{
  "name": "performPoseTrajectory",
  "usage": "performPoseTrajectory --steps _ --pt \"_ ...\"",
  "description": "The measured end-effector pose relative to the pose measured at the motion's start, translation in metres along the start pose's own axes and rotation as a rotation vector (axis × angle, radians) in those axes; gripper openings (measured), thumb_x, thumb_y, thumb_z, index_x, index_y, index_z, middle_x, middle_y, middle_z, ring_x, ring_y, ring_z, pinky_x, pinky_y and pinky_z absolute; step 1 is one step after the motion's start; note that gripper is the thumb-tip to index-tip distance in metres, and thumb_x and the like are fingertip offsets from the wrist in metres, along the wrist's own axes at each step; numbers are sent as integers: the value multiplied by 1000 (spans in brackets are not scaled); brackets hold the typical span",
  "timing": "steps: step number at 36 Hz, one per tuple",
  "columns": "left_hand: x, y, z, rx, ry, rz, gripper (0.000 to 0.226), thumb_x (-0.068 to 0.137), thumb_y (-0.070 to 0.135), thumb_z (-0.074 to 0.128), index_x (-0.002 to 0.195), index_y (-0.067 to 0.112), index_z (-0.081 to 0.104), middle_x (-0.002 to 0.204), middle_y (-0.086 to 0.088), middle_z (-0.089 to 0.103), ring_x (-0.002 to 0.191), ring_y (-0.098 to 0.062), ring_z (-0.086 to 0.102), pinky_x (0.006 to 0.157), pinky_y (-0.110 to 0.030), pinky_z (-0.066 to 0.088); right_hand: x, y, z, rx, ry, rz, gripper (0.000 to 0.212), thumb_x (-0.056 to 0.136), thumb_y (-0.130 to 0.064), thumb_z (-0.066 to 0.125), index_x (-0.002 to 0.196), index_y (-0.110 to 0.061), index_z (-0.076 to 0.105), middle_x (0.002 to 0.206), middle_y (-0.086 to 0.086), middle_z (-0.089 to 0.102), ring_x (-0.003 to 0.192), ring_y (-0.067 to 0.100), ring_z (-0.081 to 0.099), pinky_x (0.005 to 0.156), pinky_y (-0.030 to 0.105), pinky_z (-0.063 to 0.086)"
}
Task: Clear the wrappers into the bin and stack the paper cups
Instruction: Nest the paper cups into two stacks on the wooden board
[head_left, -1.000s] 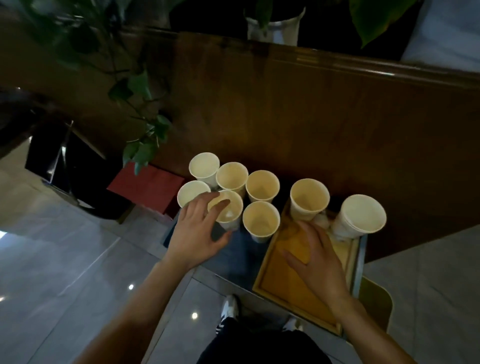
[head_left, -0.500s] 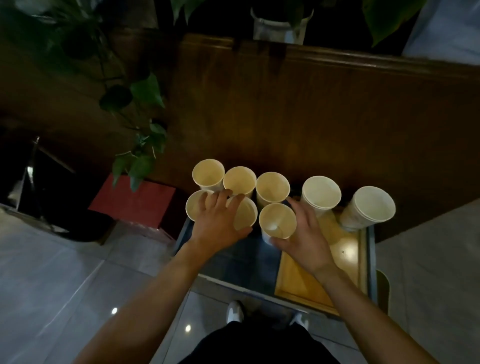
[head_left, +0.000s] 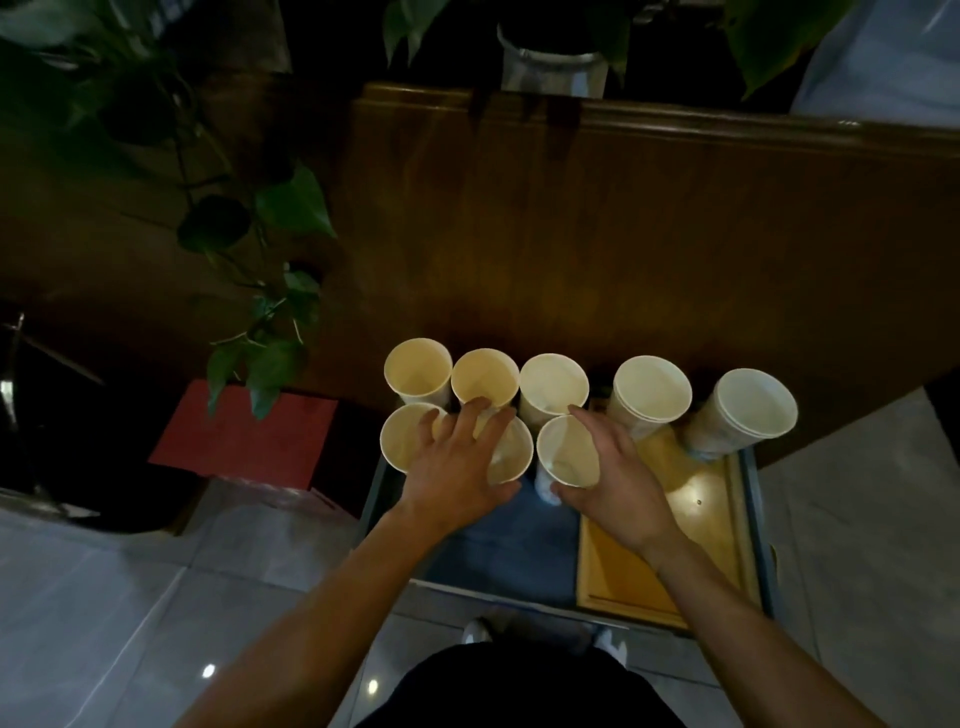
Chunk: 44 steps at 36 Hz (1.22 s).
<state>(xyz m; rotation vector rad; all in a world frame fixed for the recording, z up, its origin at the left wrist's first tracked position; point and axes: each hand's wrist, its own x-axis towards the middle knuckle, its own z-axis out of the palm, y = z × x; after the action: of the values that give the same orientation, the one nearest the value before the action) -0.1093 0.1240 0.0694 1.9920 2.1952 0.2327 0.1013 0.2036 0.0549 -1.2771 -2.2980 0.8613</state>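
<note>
Several cream paper cups stand upright on a small blue table (head_left: 498, 551). My left hand (head_left: 457, 462) wraps around the front middle cup (head_left: 511, 457), fingers over its rim. My right hand (head_left: 613, 478) grips the neighbouring front cup (head_left: 563, 449) from its right side. Behind them stand three single cups, among them the back left cup (head_left: 418, 370). Two stacks of cups, one (head_left: 652, 392) and another (head_left: 753, 408), stand at the far end of a wooden tray (head_left: 711, 519). No wrappers are visible.
A dark wooden panel (head_left: 623, 234) rises right behind the cups. A leafy plant (head_left: 270, 322) hangs over a red box (head_left: 249, 441) on the left, beside a dark bin (head_left: 47, 415). Grey tiled floor lies below, with my shoes by the table's near edge.
My right hand came off the tray, moved left and closed around the front cup. My left hand settled more firmly over its cup. The camera shifted closer.
</note>
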Motion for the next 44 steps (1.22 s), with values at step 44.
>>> performPoseTrajectory --steps 44 --pt "92 137 -85 -436 -79 111 68 72 61 49 139 46 40 126 13 35 120 -12 30 94 -30 33 -26 54 -207 236 67 139 74 80 -38 72 141 -48 30 138 -12 32 119 18 47 89 47 54"
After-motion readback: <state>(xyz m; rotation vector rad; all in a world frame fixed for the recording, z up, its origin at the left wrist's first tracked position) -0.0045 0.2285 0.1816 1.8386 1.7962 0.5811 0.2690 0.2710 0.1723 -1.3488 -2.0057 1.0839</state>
